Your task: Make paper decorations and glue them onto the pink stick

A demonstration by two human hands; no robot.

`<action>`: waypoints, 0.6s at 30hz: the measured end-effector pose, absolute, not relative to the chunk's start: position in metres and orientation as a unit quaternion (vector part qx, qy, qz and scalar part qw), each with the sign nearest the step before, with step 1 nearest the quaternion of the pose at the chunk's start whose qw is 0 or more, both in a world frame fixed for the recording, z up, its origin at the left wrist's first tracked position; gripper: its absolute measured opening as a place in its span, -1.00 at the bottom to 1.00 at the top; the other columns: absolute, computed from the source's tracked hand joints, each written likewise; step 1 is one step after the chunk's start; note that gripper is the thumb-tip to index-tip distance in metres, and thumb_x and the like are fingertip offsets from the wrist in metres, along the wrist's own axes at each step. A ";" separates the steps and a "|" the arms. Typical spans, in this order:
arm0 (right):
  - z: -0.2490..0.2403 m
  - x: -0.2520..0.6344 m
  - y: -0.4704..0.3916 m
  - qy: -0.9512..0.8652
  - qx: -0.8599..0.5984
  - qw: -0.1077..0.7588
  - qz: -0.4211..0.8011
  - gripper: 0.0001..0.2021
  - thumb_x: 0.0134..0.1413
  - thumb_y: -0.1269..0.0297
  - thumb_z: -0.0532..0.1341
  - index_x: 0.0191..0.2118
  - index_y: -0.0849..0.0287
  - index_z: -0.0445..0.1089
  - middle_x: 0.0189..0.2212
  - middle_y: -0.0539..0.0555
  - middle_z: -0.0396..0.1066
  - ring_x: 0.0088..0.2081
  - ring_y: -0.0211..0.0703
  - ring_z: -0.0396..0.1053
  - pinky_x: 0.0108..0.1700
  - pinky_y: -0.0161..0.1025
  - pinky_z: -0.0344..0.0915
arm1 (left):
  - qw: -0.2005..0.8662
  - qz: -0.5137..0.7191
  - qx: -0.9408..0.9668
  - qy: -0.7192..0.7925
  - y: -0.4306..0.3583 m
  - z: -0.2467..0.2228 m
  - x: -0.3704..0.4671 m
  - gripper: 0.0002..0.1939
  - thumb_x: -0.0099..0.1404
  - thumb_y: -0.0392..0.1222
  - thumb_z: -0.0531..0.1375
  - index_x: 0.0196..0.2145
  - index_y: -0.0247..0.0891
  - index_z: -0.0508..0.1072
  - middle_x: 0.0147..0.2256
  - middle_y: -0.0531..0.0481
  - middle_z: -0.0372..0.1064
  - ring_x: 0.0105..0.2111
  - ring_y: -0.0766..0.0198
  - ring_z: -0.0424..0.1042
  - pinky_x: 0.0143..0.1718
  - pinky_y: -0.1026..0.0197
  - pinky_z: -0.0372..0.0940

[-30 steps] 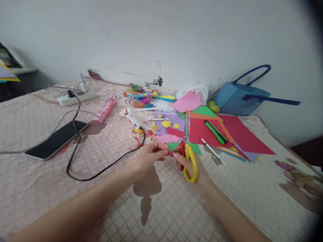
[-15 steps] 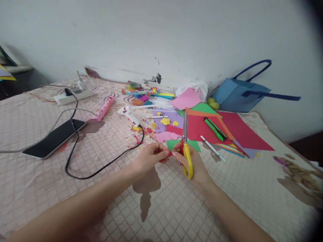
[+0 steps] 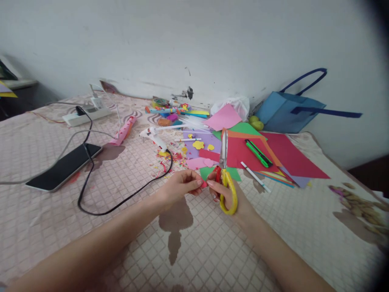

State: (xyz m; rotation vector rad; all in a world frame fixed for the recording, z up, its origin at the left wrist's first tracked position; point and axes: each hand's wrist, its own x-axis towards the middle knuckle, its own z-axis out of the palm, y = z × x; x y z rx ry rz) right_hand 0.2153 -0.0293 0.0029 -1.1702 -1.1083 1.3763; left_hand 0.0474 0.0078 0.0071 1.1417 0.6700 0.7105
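Between the thumb and fingers of my left hand (image 3: 184,184) is a small red piece of paper (image 3: 204,184), pinched at its edge. My right hand (image 3: 231,196) is closed around yellow-and-red handled scissors (image 3: 227,194), whose blades point away from me, upward in the view. The right fingertips are close beside the red piece; whether they touch it I cannot tell. Just beyond my hands lie a green sheet (image 3: 235,174) and a pink paper scrap (image 3: 196,163). A purple sheet (image 3: 187,151) carries yellow paper flower shapes (image 3: 198,145).
Left of my hands are a white glue gun (image 3: 156,140) with a black cord, a dark phone (image 3: 63,168) and a power strip (image 3: 86,116). To the right, a green cutter (image 3: 259,154) lies on red sheets (image 3: 294,156), near a white pen (image 3: 254,176) and a blue bag (image 3: 285,111).
The scissors have tilted slightly in my right hand, their yellow handle swinging a little right. My right fingertips have drawn slightly back from the red piece. My left hand is nearly still.
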 end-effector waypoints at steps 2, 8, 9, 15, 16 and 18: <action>0.002 0.215 -0.029 -0.453 -0.482 0.487 0.570 -0.81 -0.07 0.21 0.27 -0.35 0.15 0.28 -0.65 -0.14 0.16 -0.65 -0.43 0.08 -0.63 -0.43 0.02 | 0.727 0.318 0.525 0.308 0.008 0.007 0.047 -0.74 0.13 -0.09 0.24 -0.41 -0.37 0.34 -0.51 0.05 0.31 -0.50 0.42 0.30 -0.42 0.31 0.19; 0.000 0.215 -0.029 -0.436 -0.482 0.475 0.593 -0.78 -0.11 0.21 0.28 -0.32 0.14 0.28 -0.63 -0.14 0.16 -0.65 -0.43 0.08 -0.63 -0.43 0.03 | 0.702 0.314 0.554 0.318 0.009 0.009 0.047 -0.74 0.12 -0.09 0.25 -0.41 -0.37 0.35 -0.52 0.04 0.31 -0.52 0.42 0.29 -0.45 0.32 0.19; 0.000 0.215 -0.028 -0.432 -0.486 0.473 0.595 -0.77 -0.12 0.21 0.28 -0.32 0.14 0.28 -0.63 -0.14 0.16 -0.64 -0.43 0.08 -0.63 -0.43 0.03 | 0.698 0.314 0.560 0.317 0.009 0.009 0.047 -0.74 0.12 -0.09 0.25 -0.41 -0.37 0.35 -0.53 0.04 0.31 -0.53 0.42 0.29 -0.46 0.32 0.19; 0.002 0.214 -0.028 -0.427 -0.504 0.464 0.591 -0.75 -0.16 0.19 0.29 -0.34 0.14 0.27 -0.62 -0.14 0.16 -0.66 -0.42 0.08 -0.65 -0.42 0.02 | 0.689 0.314 0.574 0.312 0.010 0.006 0.048 -0.75 0.10 -0.10 0.25 -0.42 -0.36 0.35 -0.54 0.04 0.33 -0.54 0.40 0.33 -0.46 0.31 0.23; 0.002 0.214 -0.028 -0.426 -0.509 0.463 0.588 -0.75 -0.17 0.18 0.29 -0.34 0.13 0.27 -0.62 -0.14 0.17 -0.66 -0.42 0.08 -0.65 -0.42 0.02 | 0.691 0.314 0.573 0.310 0.010 0.006 0.048 -0.75 0.10 -0.10 0.25 -0.42 -0.37 0.36 -0.54 0.04 0.34 -0.54 0.40 0.34 -0.46 0.31 0.25; 0.004 0.213 -0.028 -0.426 -0.522 0.458 0.579 -0.73 -0.20 0.18 0.30 -0.34 0.13 0.27 -0.60 -0.13 0.18 -0.65 -0.41 0.09 -0.64 -0.41 0.03 | 0.696 0.312 0.569 0.307 0.010 0.004 0.049 -0.75 0.09 -0.11 0.26 -0.42 -0.37 0.36 -0.54 0.02 0.36 -0.53 0.40 0.36 -0.45 0.31 0.27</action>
